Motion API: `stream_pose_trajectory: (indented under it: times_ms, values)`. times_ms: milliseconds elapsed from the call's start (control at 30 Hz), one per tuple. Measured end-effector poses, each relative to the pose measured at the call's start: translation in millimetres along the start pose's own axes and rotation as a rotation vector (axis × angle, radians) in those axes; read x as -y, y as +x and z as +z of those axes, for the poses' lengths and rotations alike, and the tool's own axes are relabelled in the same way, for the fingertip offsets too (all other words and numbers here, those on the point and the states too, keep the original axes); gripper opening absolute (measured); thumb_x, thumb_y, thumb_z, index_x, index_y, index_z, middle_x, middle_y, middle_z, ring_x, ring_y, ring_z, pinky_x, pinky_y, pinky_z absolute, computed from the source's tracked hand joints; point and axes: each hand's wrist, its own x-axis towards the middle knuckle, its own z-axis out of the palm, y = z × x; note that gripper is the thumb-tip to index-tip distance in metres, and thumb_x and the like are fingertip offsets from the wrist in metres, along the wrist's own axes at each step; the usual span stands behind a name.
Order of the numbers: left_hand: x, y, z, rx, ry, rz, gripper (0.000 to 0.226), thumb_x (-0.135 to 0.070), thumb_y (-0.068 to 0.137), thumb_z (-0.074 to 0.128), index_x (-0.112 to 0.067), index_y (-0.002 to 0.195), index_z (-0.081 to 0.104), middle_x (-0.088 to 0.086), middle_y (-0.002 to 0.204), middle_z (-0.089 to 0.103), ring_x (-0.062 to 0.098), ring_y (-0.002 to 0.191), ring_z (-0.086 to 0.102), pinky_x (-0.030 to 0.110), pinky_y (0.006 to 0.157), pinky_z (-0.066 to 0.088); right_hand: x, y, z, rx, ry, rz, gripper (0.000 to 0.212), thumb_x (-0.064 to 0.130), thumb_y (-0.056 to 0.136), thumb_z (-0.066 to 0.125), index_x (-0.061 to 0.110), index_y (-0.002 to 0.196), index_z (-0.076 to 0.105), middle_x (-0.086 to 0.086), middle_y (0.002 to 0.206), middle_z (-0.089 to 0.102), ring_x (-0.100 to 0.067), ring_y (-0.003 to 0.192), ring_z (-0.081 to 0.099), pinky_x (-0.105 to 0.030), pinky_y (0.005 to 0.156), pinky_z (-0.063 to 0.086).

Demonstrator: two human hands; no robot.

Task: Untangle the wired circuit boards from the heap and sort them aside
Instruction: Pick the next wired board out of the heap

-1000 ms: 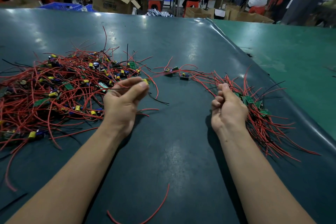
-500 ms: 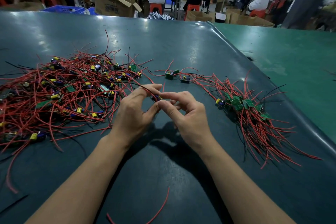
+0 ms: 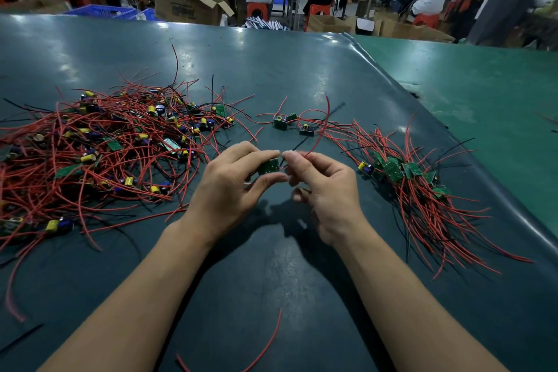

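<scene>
A small green circuit board [image 3: 268, 167] is being held just above the dark table [image 3: 271, 266] at the centre of the frame, pinched between the thumb and fingers of the left hand [image 3: 225, 190]. Its flat green face is being turned toward the camera, and its long axis appears to run roughly left to right, though part of it is being hidden by the fingers. A red wire [image 3: 320, 130] is being pinched at the board's right edge by the thumb and forefinger of the right hand [image 3: 324, 190], and is being led up and to the right, toward the upper centre of the frame. Both forearms are being extended from the bottom corners, converging at the centre, with the backs of the hands facing the camera and the remaining fingers of the right hand loosely curled.

The tangled heap [image 3: 105, 154] of red-wired boards is being left spread across the left half of the frame. A sorted pile [image 3: 416, 190] is being kept at the right, its green boards bunched at the upper end and its wires fanned toward the lower right. Two stray boards [image 3: 294, 125] are lying between the heap and the pile, above the hands. A loose red wire [image 3: 265, 347] is lying at the bottom centre.
</scene>
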Motion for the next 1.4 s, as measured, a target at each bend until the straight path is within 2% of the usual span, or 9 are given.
stream_pose_trajectory:
  times_ms: [167,333,633,800,967,1067,1167,1233,1400]
  values:
    - [0,-1,0,0.025,-0.039,-0.054,0.038,-0.031,0.088,0.065,-0.002,0.112,0.071,0.005,0.078,0.058,0.021,0.067,0.054,0.033,0.063,0.046,2,1,-3,0.123,0.121,0.184,0.019,0.022,0.081,0.067,0.011,0.095,0.075,0.003,0.067,0.064,-0.004,0.057,0.056,-0.015,0.047,0.044]
    - [3,-2,-1,0.111,-0.029,-0.052,0.035,-0.035,0.086,0.066,-0.002,0.096,0.073,0.006,0.074,0.059,0.020,0.064,0.052,0.034,0.058,0.044,1,4,-4,0.066,0.041,0.183,0.014,0.024,0.071,0.075,0.016,0.081,0.079,0.006,0.061,0.060,-0.006,0.053,0.050,-0.016,0.046,0.040]
    - [3,-3,0,0.003,0.058,-0.089,0.030,-0.032,0.087,0.068,-0.002,0.086,0.072,0.007,0.070,0.058,0.028,0.061,0.053,0.038,0.058,0.046,11,19,-18,-0.343,0.281,0.049,0.006,0.002,0.085,0.070,0.003,0.079,0.069,0.001,0.057,0.057,-0.003,0.042,0.042,-0.014,0.037,0.030]
    - [2,-2,-1,0.036,0.065,-0.066,0.033,-0.036,0.088,0.067,-0.003,0.087,0.072,0.007,0.071,0.059,0.030,0.062,0.055,0.042,0.059,0.048,17,24,-27,-0.487,0.417,0.009,0.012,-0.001,0.085,0.069,0.004,0.074,0.069,-0.001,0.058,0.060,-0.002,0.042,0.044,-0.014,0.037,0.031]
    - [3,-3,-3,-0.056,0.103,-0.133,0.033,-0.038,0.091,0.063,-0.006,0.090,0.071,0.005,0.075,0.062,0.029,0.065,0.058,0.041,0.058,0.049,20,24,-34,-0.580,0.516,-0.085,0.014,0.004,0.089,0.067,0.009,0.076,0.065,0.002,0.055,0.055,-0.005,0.042,0.042,-0.016,0.037,0.030]
    - [6,-2,-6,-0.144,0.117,-0.228,0.036,-0.043,0.093,0.058,-0.009,0.098,0.070,0.004,0.079,0.067,0.031,0.069,0.062,0.040,0.060,0.049,20,18,-29,-0.411,0.315,-0.046,0.016,0.020,0.092,0.065,0.013,0.079,0.061,0.003,0.054,0.053,-0.007,0.040,0.042,-0.015,0.036,0.029]
    - [-1,-3,-4,-0.104,0.136,-0.234,0.041,-0.049,0.094,0.050,-0.017,0.110,0.070,0.003,0.087,0.072,0.031,0.075,0.066,0.038,0.062,0.051,4,5,-9,0.118,-0.066,0.168,0.037,0.050,0.078,0.065,0.014,0.084,0.064,0.002,0.060,0.058,-0.008,0.041,0.049,-0.016,0.034,0.036]
    - [-3,-4,-4,0.023,0.098,-0.170,0.046,-0.047,0.090,0.043,-0.021,0.118,0.069,0.003,0.097,0.074,0.028,0.083,0.069,0.039,0.069,0.054,-6,-3,0,0.345,-0.153,0.181,0.034,0.047,0.078,0.064,0.015,0.091,0.064,-0.001,0.071,0.065,-0.011,0.047,0.056,-0.020,0.035,0.042]
    - [3,-5,-9,0.203,0.036,-0.083,0.052,-0.041,0.090,0.050,-0.023,0.139,0.054,0.005,0.105,0.071,0.026,0.090,0.066,0.040,0.078,0.054,-8,-2,-4,0.282,-0.174,0.032,0.022,0.030,0.096,0.059,0.013,0.084,0.064,-0.006,0.072,0.069,-0.013,0.043,0.055,-0.020,0.034,0.041]
